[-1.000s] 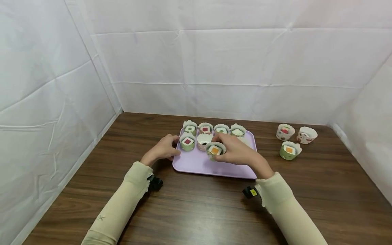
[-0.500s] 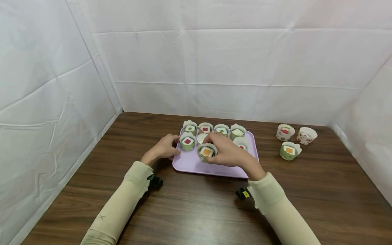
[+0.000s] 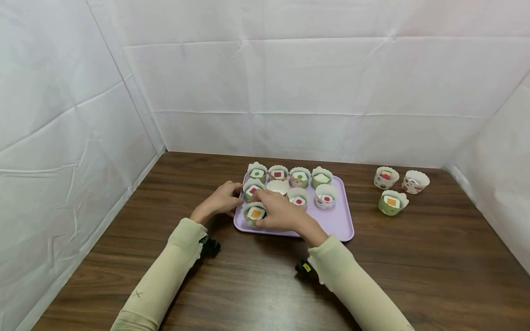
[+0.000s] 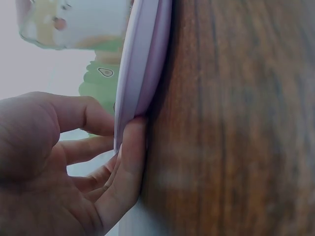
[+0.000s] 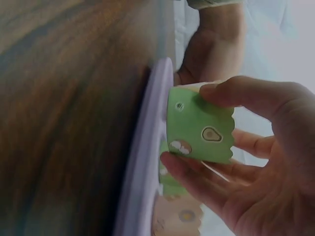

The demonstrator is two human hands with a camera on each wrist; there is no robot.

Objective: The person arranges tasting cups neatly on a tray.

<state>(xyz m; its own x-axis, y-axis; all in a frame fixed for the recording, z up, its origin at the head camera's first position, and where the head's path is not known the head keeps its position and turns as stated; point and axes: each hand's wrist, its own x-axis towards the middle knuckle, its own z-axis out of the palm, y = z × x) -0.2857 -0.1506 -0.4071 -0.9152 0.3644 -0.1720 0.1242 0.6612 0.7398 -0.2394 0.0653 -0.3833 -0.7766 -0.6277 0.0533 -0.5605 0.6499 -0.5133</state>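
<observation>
My right hand (image 3: 281,211) grips a green paper baking cup (image 3: 254,214) with an avocado print; a white piece with an orange square sits inside. In the right wrist view the cup (image 5: 201,125) is between thumb and fingers, right over the front left part of the lilac tray (image 3: 335,225). At the tray's left edge, my left hand (image 3: 222,198) pinches the rim, as the left wrist view shows with fingers on both sides of the rim (image 4: 140,64). Behind the held cup, another green cup (image 3: 252,189) with a dark red square is partly hidden by the right hand.
Several filled cups stand in two rows on the tray, among them a pale cup (image 3: 325,196) with a red dot. Off the tray to the right are a green cup (image 3: 391,203) and two patterned cups, one of them (image 3: 385,178) with red inside. White cloth (image 3: 290,82) hangs behind.
My right hand has carried the green cup left across the tray to its front left, uncovering the pale cups with red dots. The left hand stays at the tray's edge.
</observation>
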